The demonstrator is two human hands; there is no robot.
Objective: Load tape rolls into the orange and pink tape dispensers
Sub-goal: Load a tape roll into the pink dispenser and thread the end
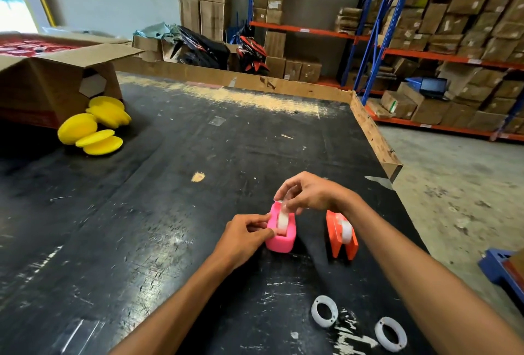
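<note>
A pink tape dispenser (279, 241) stands on the black table (170, 213) with a white tape roll (282, 220) sitting in its slot. My left hand (245, 237) grips the dispenser's left side. My right hand (307, 194) is above it, fingertips pinching the top of the roll or its tape end at the dispenser's far tip. To the right stands an orange tape dispenser (341, 237) with a white roll (346, 230) in it. Two white plastic rings (324, 311) (390, 334) lie flat near the table's front edge.
Several yellow round sponges (96, 125) lie at the left beside an open cardboard box (56, 77). The table's raised cardboard edge (374, 139) runs along the right. Shelves of cartons (453, 43) stand beyond, and a blue object (502, 269) sits on the floor at right.
</note>
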